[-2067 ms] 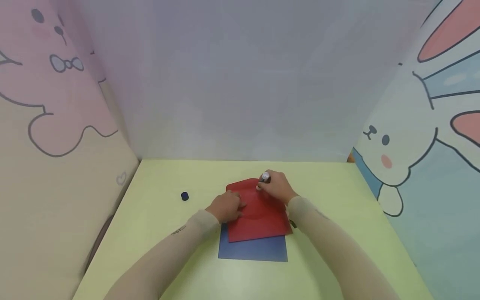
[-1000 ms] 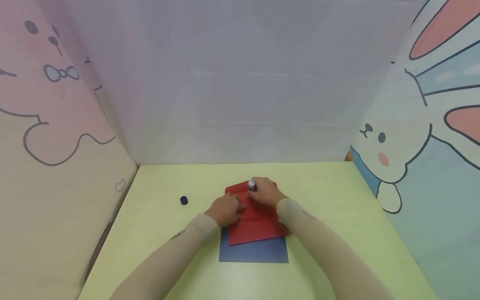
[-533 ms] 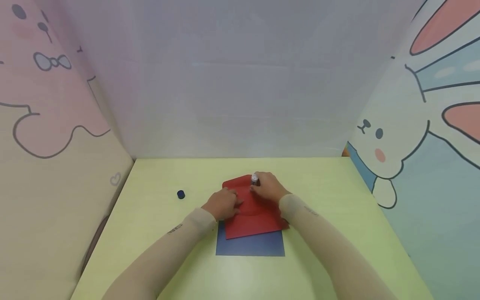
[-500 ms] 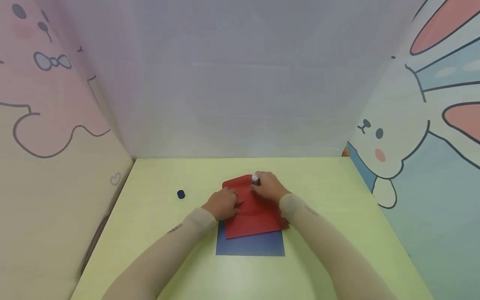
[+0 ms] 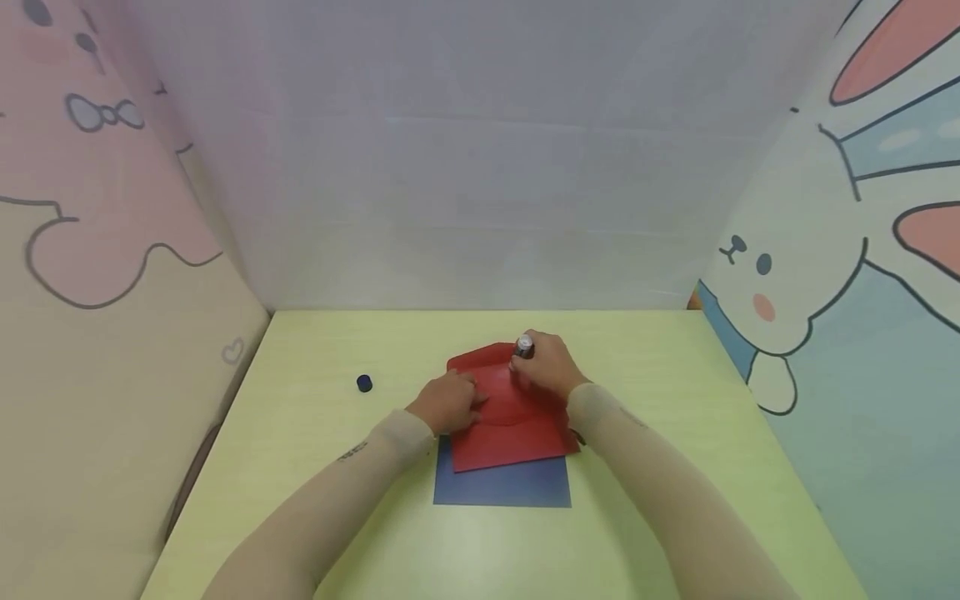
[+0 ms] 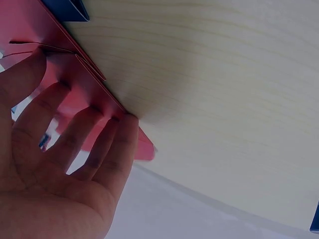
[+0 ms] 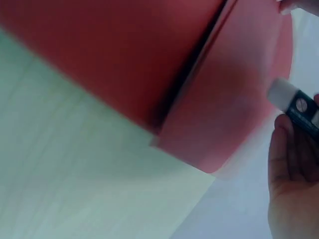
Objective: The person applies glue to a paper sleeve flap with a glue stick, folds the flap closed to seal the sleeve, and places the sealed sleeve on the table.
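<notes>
Shifted slightly up and to the right over the red envelope (image 5: 506, 410) since half a second ago: right grip (image 5: 552, 367) and glue stick (image 5: 522, 345). Left of centre in the frame, a small dark blue cap (image 5: 364, 383) on the pale yellow surface (image 5: 390, 342). Below centre, left grip (image 5: 447, 402), grasping nothing, with fingers pressing on the envelope's left side. Showing at lower centre, partly under the envelope, a flat blue paper (image 5: 502, 488). Slightly right of centre, lying with a pointed edge uppermost, the envelope. Over its upper part, right grip, curled around the glue stick; in the right-wrist view, white tip (image 7: 282, 94) near the red paper, cannot tell whether touching. At far right, a cartoon rabbit (image 5: 798, 279) on the wall (image 5: 877, 433).
</notes>
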Motion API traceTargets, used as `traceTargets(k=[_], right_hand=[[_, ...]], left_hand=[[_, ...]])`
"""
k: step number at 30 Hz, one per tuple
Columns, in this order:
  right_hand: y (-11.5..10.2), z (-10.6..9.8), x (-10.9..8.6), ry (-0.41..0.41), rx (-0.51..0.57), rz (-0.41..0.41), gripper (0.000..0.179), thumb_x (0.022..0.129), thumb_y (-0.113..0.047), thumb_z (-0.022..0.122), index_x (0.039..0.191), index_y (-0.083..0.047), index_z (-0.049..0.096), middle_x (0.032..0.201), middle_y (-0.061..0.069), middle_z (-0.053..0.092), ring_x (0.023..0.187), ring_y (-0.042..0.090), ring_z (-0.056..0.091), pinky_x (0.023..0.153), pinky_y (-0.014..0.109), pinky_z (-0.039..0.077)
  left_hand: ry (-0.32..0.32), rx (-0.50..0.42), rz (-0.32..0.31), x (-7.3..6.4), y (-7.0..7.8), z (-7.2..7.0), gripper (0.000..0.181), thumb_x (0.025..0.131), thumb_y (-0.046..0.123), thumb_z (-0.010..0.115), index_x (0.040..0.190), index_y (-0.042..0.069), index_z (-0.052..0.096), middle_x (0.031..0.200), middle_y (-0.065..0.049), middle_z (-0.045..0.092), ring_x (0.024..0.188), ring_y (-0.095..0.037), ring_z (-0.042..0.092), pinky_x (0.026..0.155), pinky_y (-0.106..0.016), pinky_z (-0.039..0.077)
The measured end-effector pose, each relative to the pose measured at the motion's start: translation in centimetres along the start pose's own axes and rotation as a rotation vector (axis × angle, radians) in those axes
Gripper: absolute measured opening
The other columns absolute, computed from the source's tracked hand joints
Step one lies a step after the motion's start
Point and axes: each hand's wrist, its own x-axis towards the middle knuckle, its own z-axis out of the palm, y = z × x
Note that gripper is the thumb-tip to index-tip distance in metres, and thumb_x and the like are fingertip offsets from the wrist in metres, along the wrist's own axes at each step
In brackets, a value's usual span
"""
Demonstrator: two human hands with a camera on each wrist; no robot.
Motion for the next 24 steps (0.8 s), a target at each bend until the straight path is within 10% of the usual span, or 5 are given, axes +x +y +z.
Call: traceTargets(k=[16,24], right_hand=[[-2.9,2.4,0.3,-0.132,-0.045,-0.068,0.015,0.107,-0.019,0.083,0.111,-0.008,0.075,0.097,0.008,0.075,0.088,0.02,0.066,0.085,0.035,0.058],[-2.5,2.2,0.3,-0.143,-0.13,-0.082,0.016,0.107,-0.019,0.085,0.111,-0.008,0.075,0.099,0.009,0.076,0.091,0.021,0.067,0.092,0.041,0.063]], left_hand=[[0.011,0.062,0.091,-0.6,0.1,-0.3,0.04,0.108,0.035,0.088,0.146,0.023,0.086,0.134,-0.012,0.081,0.118,-0.027,0.074,0.109,-0.05,0.07],[0.019,0.082,0.077,-0.7,0.2,-0.3,0.036,0.106,0.037,0.09,0.14,0.025,0.088,0.13,-0.009,0.08,0.108,-0.026,0.066,0.091,-0.043,0.068]])
